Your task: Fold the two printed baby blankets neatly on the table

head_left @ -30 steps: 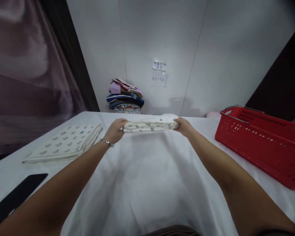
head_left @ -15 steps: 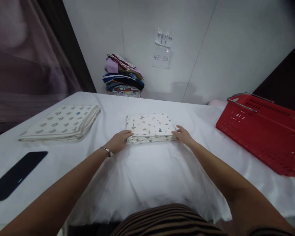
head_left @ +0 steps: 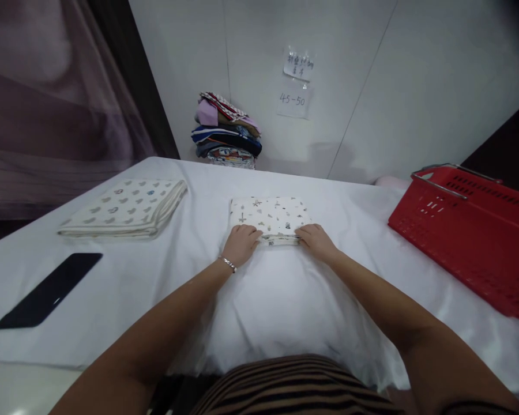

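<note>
A folded white cloth [head_left: 270,213] with small grey and brown prints lies in the middle of the white-covered table, its layered front edge facing me. My left hand [head_left: 241,243], with a silver bracelet at the wrist, is closed over the left part of that edge. On the right part, my right hand [head_left: 316,240] grips it in the same way, fingers on top. Both thumbs are mostly hidden. A larger folded cream cloth [head_left: 125,206] with grey prints rests to the left, apart from my hands.
A flat black slab [head_left: 49,291] lies at the left on the white table cover [head_left: 155,276]. A red plastic basket [head_left: 467,236] with metal handles stands at the right. Behind the table, a stack of folded fabrics [head_left: 227,132] is against the wall, left of two paper signs [head_left: 294,101].
My hands have moved inward from the cloth's side corners to its front edge, closer together. The whole view has shifted slightly, and the cloth still lies on the table.
</note>
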A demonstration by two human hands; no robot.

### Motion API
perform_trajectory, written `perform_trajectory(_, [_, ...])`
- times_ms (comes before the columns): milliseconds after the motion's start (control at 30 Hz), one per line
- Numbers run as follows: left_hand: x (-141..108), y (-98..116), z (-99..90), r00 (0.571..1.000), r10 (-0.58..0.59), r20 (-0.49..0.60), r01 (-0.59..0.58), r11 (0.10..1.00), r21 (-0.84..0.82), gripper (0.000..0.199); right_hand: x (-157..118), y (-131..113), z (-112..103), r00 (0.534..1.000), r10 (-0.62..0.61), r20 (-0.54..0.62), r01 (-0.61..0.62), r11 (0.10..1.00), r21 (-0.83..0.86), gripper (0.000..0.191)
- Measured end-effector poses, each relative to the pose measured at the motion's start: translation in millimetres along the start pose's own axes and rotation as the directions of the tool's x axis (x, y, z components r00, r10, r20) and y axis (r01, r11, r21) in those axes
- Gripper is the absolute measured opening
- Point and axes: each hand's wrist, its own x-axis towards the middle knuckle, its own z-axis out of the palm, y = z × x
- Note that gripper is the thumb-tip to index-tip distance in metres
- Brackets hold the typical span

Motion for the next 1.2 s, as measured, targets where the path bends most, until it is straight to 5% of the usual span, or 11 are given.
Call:
perform_trajectory(267, [7.5, 3.8, -3.9, 0.993, 0.076, 0.089, -0.089, 0.985, 0.146, 0.031, 3.2, 2.5, -1.1, 0.996, -0.052, 0.078, 0.060, 0.994, -0.095, 0.038])
perform_trajectory(500, [2.4, 1.9, 0.8, 0.992, 0.122, 0.030, -0.125, 0.966, 0.228, 0.029, -1.3, 6.2, 1.4, 0.994, -0.111, 0.001, 0.109, 0.981, -0.162, 0.038])
perform_trajectory(1000, [-13.9, 10.8, -2.7, 0.999, 0.041, -0.025, -0.039, 0.997, 0.061, 0.025, -6.6, -13.5, 8.3, 0.976, -0.099, -0.193, 0.102, 0.995, 0.006, 0.046])
perform_trajectory(1200, [-8.6, 19.6, 10.0, 1.000, 0.017, -0.023, -0.016, 0.999, 0.047, 0.041, -5.0, -31.5, 26.4, 0.988, -0.131, -0.087, 0.131, 0.991, -0.006, 0.050])
